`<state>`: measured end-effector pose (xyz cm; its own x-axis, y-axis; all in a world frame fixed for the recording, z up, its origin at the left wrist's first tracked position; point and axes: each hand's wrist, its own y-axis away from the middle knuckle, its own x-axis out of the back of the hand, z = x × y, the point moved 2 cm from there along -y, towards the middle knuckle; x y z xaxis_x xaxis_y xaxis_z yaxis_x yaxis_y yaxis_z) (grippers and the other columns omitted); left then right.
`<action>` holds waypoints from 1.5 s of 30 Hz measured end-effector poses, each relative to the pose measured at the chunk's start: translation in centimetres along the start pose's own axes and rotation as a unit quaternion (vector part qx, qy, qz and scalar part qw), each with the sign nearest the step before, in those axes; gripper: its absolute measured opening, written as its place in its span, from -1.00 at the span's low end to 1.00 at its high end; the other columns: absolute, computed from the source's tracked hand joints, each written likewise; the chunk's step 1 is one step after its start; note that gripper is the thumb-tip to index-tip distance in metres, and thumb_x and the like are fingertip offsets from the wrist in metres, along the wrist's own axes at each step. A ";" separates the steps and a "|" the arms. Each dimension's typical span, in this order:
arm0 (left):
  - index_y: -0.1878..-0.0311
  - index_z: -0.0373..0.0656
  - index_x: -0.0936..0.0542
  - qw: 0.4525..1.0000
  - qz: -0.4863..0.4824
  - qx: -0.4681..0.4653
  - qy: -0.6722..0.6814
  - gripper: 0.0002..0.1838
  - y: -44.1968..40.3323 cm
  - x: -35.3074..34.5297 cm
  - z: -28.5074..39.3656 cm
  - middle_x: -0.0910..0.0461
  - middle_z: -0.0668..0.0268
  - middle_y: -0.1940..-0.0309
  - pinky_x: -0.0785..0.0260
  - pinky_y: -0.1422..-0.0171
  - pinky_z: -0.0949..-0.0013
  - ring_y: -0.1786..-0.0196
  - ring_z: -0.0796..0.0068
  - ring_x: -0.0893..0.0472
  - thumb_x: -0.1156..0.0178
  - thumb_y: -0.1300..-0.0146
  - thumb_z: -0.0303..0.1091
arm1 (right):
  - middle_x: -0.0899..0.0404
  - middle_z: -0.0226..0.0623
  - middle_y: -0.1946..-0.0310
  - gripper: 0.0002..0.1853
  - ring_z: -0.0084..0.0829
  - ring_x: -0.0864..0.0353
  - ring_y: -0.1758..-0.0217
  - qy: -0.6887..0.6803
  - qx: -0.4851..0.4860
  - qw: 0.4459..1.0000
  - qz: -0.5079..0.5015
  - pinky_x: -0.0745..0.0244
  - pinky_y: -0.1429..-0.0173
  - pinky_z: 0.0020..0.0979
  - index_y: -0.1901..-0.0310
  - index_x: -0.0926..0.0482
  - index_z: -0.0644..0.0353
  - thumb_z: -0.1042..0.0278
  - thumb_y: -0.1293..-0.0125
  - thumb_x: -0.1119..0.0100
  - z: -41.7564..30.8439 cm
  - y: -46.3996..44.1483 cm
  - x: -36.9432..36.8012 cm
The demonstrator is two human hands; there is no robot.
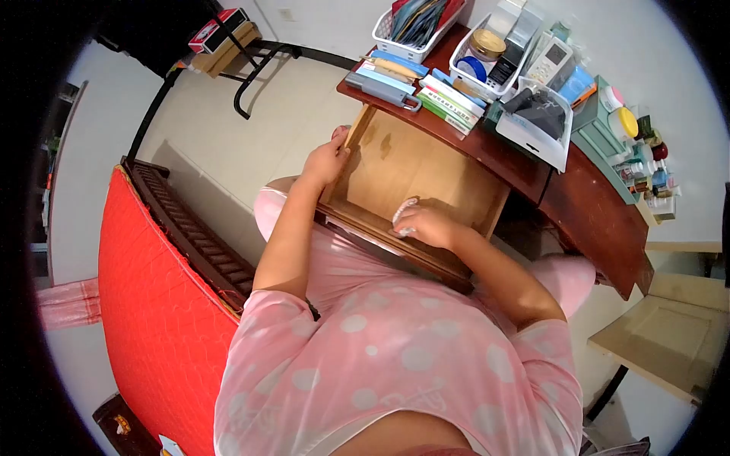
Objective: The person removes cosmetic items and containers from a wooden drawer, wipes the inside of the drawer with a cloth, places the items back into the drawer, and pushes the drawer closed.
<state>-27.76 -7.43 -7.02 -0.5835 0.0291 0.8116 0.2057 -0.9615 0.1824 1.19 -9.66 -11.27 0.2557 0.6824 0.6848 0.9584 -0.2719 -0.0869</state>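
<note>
A wooden drawer is pulled out from the dark red desk over my lap, its bare bottom showing a few dark stains. My left hand is closed on the drawer's left side wall. A small reddish thing shows by its fingers, too little of it to name. Inside the drawer, near the front panel, my right hand pinches a crumpled white cloth, partly hidden under the fingers.
On the desk stand two white baskets, one with folded papers, one with jars. Small boxes, a remote control and several bottles line the top. A red mattress lies left; a wooden chair stands right.
</note>
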 end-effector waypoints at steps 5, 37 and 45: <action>-0.45 0.09 -0.35 1.000 0.011 -0.017 -0.014 -0.45 0.1 0.0 0.3 -0.58 0.06 -0.16 -0.42 -0.25 0.08 -0.15 -0.04 -0.58 -0.08 -0.39 -0.21 | -0.61 -0.29 0.13 -0.82 -0.14 -0.55 -0.10 -0.003 -0.006 1.000 -0.029 -0.44 -0.20 -0.16 0.23 -0.68 0.09 0.51 -0.11 -0.22 -1.1 2.9 2.0; -0.49 0.17 -0.32 0.999 0.023 -0.003 -0.029 -0.43 -0.8 -1.0 -0.6 -0.60 -0.09 -0.10 -0.43 -0.24 0.11 -0.15 -0.07 -0.60 -0.06 -0.42 -0.14 | -0.47 -0.28 -0.25 -0.74 -0.23 -0.44 -0.34 0.108 -0.094 0.988 0.060 -0.49 -0.33 -0.25 0.00 -0.66 0.04 0.27 -0.31 -0.14 4.5 -9.4 -0.7; -0.49 0.12 -0.32 0.999 0.017 0.016 -0.022 -0.43 -0.3 -0.6 0.4 -0.59 -0.07 -0.13 -0.41 -0.27 0.09 -0.18 -0.06 -0.58 -0.07 -0.42 -0.15 | -0.44 -0.03 -0.25 -0.60 -0.05 -0.47 -0.30 0.329 -0.252 0.885 0.211 -0.39 -0.36 -0.09 -0.21 -0.48 0.17 0.16 -0.48 0.04 8.2 -9.1 4.0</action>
<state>-27.15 -7.09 -7.39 -0.5401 0.0090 0.8416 0.2499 -0.9531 0.1705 -5.44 1.16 -13.67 0.2890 -0.0504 0.9560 0.5750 -0.7892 -0.2155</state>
